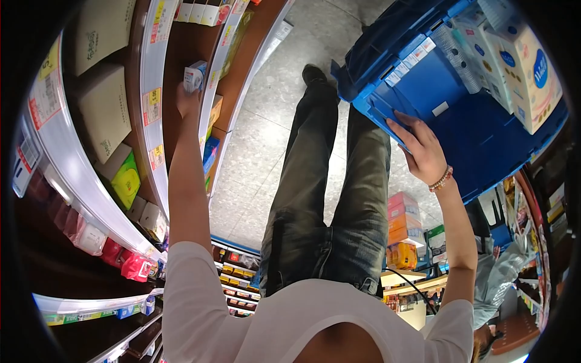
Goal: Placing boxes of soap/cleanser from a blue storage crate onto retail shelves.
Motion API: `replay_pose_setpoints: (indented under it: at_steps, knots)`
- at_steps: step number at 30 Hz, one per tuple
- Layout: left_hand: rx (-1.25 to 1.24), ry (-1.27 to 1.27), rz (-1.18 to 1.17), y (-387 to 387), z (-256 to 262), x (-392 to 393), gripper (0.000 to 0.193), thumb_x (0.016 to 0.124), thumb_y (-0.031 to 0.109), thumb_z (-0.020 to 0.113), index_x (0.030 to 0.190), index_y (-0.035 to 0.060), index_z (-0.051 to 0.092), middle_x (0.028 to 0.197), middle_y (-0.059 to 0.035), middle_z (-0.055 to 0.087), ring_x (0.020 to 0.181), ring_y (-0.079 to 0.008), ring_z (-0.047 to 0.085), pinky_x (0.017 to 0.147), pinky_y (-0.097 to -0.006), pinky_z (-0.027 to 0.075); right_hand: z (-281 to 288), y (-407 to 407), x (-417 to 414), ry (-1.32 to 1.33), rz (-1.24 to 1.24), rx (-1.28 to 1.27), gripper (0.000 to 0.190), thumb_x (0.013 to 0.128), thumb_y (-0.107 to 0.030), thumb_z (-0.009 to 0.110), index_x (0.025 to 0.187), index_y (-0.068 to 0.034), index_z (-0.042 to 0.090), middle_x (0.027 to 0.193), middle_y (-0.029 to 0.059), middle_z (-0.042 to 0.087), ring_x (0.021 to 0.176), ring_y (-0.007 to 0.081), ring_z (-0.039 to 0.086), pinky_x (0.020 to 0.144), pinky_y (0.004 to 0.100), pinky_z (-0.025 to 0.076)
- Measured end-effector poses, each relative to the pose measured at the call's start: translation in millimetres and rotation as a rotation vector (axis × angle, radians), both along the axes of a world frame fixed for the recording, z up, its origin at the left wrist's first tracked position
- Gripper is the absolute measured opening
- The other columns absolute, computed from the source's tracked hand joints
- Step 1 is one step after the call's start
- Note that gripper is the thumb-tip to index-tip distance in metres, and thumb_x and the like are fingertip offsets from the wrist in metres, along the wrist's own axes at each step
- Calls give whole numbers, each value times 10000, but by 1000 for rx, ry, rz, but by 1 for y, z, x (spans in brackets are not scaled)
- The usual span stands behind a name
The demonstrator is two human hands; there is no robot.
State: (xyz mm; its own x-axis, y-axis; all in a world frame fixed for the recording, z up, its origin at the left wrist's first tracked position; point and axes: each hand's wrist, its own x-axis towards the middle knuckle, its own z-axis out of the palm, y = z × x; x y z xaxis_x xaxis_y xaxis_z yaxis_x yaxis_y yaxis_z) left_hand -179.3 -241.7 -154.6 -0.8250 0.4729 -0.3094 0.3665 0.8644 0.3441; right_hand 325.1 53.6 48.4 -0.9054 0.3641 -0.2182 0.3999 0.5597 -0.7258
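My left hand (187,100) reaches into a brown shelf bay (179,50). Its fingers are around a small white and blue box (195,76), which sits just behind the shelf's front strip. On my right, a large blue plastic crate (481,149) stands with its lid folded back. My right hand (422,147) grips the crate's near side rim, thumb below and fingers over the edge. Inside the crate, tissue packs (522,77) and clear-wrapped goods (456,56) fill the far right side. A row of small white boxes (411,61) lies along its upper wall.
Shelves on the left carry beige boxes (104,109), a green pack (125,179) and pink packs (136,267), with price strips (152,109) along their edges. Stacked cartons (404,218) stand on the tiled floor (254,136) behind my right leg. Another person (499,272) is at the lower right.
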Motion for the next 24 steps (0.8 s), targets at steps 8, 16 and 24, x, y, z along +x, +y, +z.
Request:
replay_pose_setpoints:
  at_steps: [8,16,24]
  knots:
    - [-219,-38,-34,17,1,14,498,722,119,632,1199,98,494,1124,-164,594,1043,-319,575,885,-384,452,-1,1,4,-32,0,4,644,674,54,592,1276,-149,487,1185,131,522,1035,295,538,868,379,439]
    - [-68,-204,-2,-15,5,-8,431,742,63,644,1150,40,505,1137,-121,574,1099,-231,529,905,-320,409,-6,-2,2,-1,6,-17,653,662,61,583,1274,-148,489,1186,136,522,1028,303,540,868,384,440]
    - [-86,-234,-162,-18,8,-13,393,785,209,673,1097,46,497,1035,-160,611,973,-312,592,822,-378,453,-8,-2,5,17,12,-12,650,646,79,556,1260,-127,505,1177,158,528,986,322,551,842,384,451]
